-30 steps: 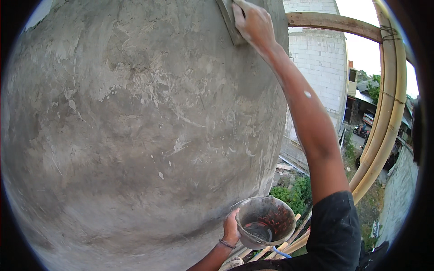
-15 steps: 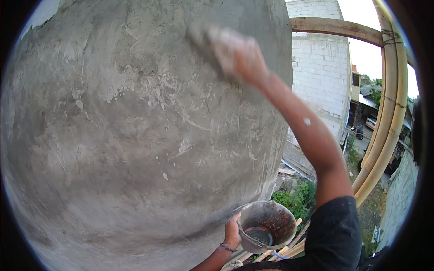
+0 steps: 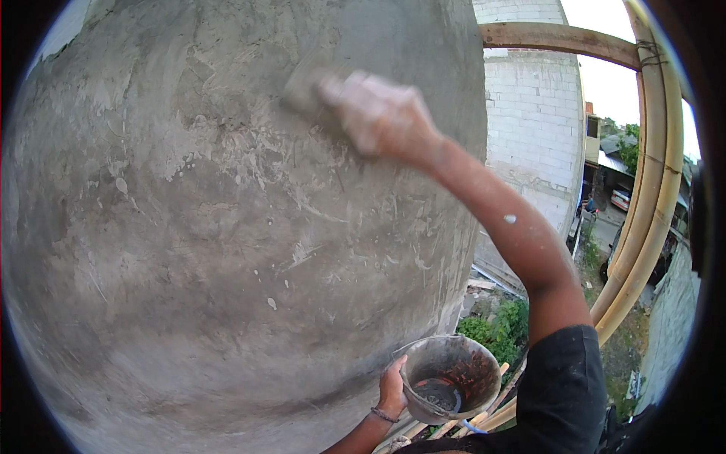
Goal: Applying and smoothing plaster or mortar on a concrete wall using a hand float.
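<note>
A rough grey plastered wall [image 3: 189,272] fills the left and middle of the view, with pale splashes and smears across it. Against its upper part, my right hand [image 3: 389,121] is closed around a flat grey trowel [image 3: 302,92]. Motion smears both hand and tool, and the trowel's handle is hidden in the fist. Low in the view, my left hand [image 3: 392,391] grips the side of a bucket [image 3: 484,372] by its rim. The bucket is tilted towards me, with grey wet mix [image 3: 440,393] at its bottom and reddish marks inside.
Upright bamboo poles [image 3: 652,189] and a wooden crossbar [image 3: 560,39] stand at the right. More poles [image 3: 495,408] lie below the bucket. Beyond the wall's right edge are a white block wall [image 3: 529,121], green plants [image 3: 499,329] and, far below, a road.
My right hand and the trowel have moved left and slightly down over the wall. My left hand still holds the bucket in nearly the same place.
</note>
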The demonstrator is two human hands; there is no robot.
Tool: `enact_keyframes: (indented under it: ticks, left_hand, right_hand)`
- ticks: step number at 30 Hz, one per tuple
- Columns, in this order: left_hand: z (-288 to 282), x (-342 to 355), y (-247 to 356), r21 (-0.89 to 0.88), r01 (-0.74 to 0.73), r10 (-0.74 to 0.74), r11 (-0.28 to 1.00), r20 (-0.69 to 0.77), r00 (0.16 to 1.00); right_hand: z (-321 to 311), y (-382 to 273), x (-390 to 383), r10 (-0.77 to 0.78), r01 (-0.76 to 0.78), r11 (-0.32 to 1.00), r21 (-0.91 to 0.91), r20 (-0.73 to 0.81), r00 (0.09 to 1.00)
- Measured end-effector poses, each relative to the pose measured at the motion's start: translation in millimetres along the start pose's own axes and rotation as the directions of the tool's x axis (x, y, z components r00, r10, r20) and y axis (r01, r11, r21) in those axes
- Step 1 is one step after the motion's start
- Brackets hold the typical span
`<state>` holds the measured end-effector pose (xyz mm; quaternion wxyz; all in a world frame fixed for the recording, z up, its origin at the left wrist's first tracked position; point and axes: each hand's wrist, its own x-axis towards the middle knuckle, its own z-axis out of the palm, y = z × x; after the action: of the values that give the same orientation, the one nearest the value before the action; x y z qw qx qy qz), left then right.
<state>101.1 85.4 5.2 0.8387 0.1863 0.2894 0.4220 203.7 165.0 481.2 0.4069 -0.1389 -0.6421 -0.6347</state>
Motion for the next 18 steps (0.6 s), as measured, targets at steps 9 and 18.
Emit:
enact_keyframes:
  ticks: [9, 18]
  left_hand:
    - [5.1, 4.1, 4.0, 0.046, -0.038, 0.039, 0.998, -0.02, 0.999]
    - [-5.4, 5.4, -7.3, 0.074, -0.056, 0.057, 0.996, -0.006, 0.998]
  right_hand:
    - [10.2, 21.5, 9.7, 0.159, -0.156, 0.987, 0.033, -0.134, 0.978]
    - [-14.2, 86.8, 14.3, 0.35, -0.353, 0.935, -0.033, -0.066, 0.934]
